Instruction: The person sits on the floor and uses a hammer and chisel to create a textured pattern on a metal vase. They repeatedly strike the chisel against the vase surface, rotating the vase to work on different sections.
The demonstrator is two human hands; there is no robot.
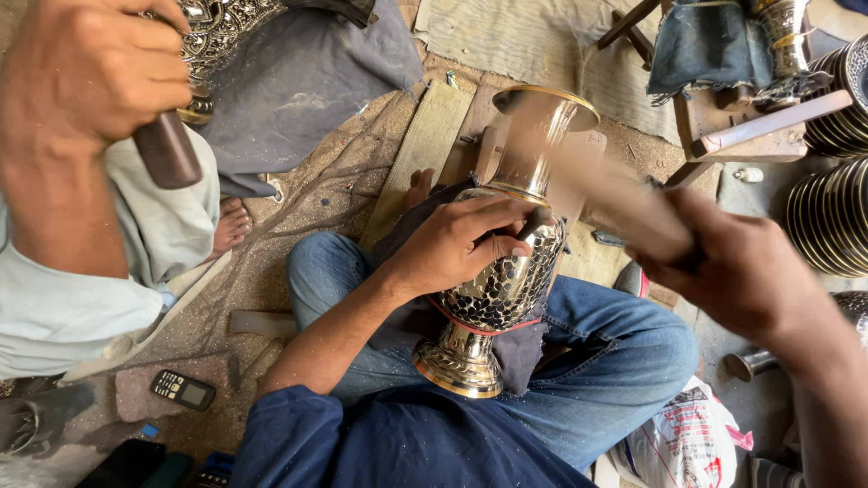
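Observation:
A tall brass vase (503,291) with a dark engraved belly lies tilted across my lap on a dark cloth, its mouth (545,98) pointing away from me. My left hand (459,242) rests on the vase's shoulder and pinches a thin metal tool (532,228) against the surface. My right hand (743,273) grips a wooden mallet (608,197). The mallet is blurred with motion above the vase's neck.
At the upper left a co-worker's hand (83,74) holds a dark wooden handle (168,150) over another ornate metal piece (217,27); that person's foot (231,226) is nearby. A phone (183,389) lies on the floor. Stacked metal plates (827,217), a wooden stand (750,126) and a plastic bag (689,443) are on the right.

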